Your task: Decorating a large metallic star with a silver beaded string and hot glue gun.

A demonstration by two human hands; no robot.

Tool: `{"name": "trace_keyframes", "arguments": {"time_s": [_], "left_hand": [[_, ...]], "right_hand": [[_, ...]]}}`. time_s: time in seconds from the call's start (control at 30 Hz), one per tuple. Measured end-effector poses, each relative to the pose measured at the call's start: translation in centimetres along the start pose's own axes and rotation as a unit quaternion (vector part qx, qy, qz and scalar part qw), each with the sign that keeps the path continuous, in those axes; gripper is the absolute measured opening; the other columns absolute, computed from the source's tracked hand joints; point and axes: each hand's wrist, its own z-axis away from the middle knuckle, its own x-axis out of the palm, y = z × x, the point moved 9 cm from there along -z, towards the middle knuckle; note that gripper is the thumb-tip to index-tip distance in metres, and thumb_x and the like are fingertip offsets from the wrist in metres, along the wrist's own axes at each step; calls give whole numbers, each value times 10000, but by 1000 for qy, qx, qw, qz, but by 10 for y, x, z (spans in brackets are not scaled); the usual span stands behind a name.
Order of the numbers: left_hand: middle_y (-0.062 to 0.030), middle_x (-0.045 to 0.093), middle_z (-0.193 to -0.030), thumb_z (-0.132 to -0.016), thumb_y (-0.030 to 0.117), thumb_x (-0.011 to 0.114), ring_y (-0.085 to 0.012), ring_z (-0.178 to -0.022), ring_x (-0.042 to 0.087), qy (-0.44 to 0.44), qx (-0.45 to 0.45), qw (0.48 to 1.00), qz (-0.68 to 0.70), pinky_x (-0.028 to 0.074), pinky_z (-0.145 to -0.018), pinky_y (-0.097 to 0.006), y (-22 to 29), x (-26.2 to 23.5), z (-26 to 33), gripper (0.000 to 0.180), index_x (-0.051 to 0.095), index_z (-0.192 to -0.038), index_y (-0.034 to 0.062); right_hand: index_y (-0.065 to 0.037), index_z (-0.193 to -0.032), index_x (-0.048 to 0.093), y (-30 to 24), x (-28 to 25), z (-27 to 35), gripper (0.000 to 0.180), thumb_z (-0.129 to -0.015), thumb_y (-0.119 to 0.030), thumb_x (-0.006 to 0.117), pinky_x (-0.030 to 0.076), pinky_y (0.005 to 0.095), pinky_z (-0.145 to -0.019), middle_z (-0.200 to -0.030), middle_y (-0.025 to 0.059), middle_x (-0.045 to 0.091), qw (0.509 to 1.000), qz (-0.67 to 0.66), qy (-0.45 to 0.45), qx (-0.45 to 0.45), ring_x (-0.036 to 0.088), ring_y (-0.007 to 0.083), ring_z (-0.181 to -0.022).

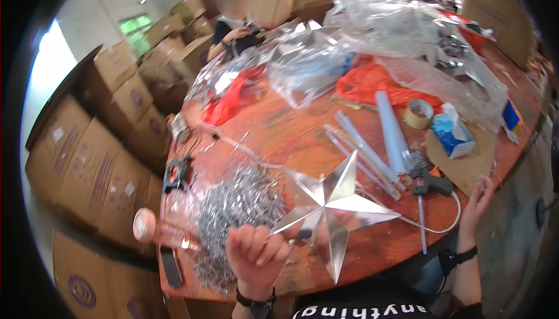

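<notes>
A shiny silver five-pointed star (333, 199) is held up over the near part of the table. My left hand (256, 252) is closed around the tip of its left-hand point. My right hand (478, 199) is beside the table's right edge, fingers stretched out, holding nothing. Closest to it lies a dark green glue gun (434, 187) with a white cord and a clear glue stick (423, 226) alongside. Left of the star, a heap of silver tinsel (239, 202) spreads over the red-brown tabletop (273, 132), partly behind my left hand.
Translucent glue sticks (391, 132), a tape roll (418, 114) and a blue-white tissue pack (453, 131) lie at the right. A pinkish bottle (166, 230) and dark phone (171, 266) edge the left. Plastic bags (384, 22) cover the back; a person (239, 30) stands behind. Cartons (87, 167) line the left.
</notes>
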Motion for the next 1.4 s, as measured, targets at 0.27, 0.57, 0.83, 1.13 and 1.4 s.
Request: {"name": "trace_keyframes", "arguments": {"time_s": [0.27,0.57,0.83,1.13,1.4], "left_hand": [[56,363,-604,-1057,468,504,-118,-577,377,-16,-92,957,-273,304,-572,-294,-62,47,10,560,347,-617,160],[13,393,-647,-1013,593,529,-147,-611,366,-45,-179,943,-276,298,-587,-288,-121,72,15,615,411,-642,117],[-33,427,-767,-1017,617,493,-167,-717,392,-74,-211,915,-335,341,-683,-300,-122,57,6,629,458,-703,73],[-162,607,-1048,-962,350,665,-274,-989,564,-269,-100,854,-434,415,-942,-406,-48,69,-13,337,537,-831,67],[-177,457,-1392,-810,384,814,-307,-1320,416,-32,-84,491,-866,248,-1165,-463,21,-4,-25,589,525,-1204,55]], "right_hand": [[-82,-1154,661,-229,19,12,357,-903,-312,766,467,374,-797,-988,98,640,868,-267,-290,-303,577,234,-903],[-99,-887,636,-319,51,52,352,-734,-308,875,545,367,-696,-920,37,606,707,-385,-490,-334,631,241,-810],[-85,-873,642,-313,54,58,266,-732,-245,801,534,310,-686,-917,23,592,766,-310,-370,-424,626,182,-813],[-74,-986,653,-222,13,-2,191,-830,-170,708,514,334,-805,-1096,48,645,882,-159,-237,-376,639,218,-918],[2,-1279,541,123,-219,-120,308,-996,-122,545,446,381,-1015,-1309,172,613,887,460,-45,-6,598,322,-1152]]}}
